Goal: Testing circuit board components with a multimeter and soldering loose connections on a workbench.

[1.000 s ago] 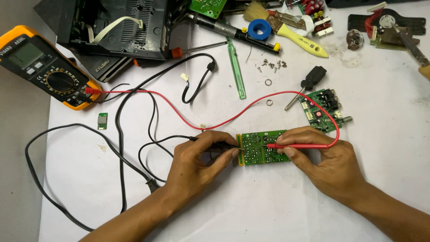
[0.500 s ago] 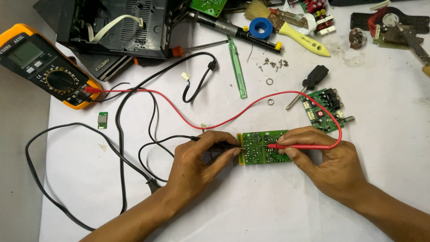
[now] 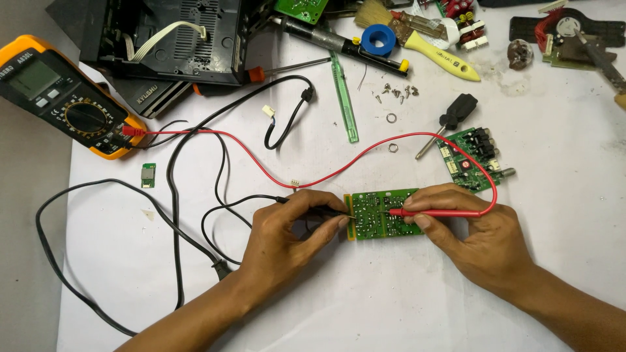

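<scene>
Nothing has shifted: our left hand [image 3: 287,234] stays pinched on the black probe [image 3: 323,210], right hand [image 3: 476,238] on the red probe [image 3: 433,213], both tips touching the board [image 3: 375,218].

Electronics workshop — multimeter [image 3: 65,98], soldering iron [image 3: 339,44]

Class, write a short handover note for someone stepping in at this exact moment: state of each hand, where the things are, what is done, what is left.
Left hand: pinches the black probe, tip at the left edge of the green circuit board.
Right hand: holds the red probe, tip on the board's middle.
The board lies flat on the white sheet. Both leads run to the orange multimeter at far left; the red lead is plugged in.
Done: both probes placed on the board.
Left: the meter's reading cannot be made out; a second small board lies untouched at the right.
</scene>
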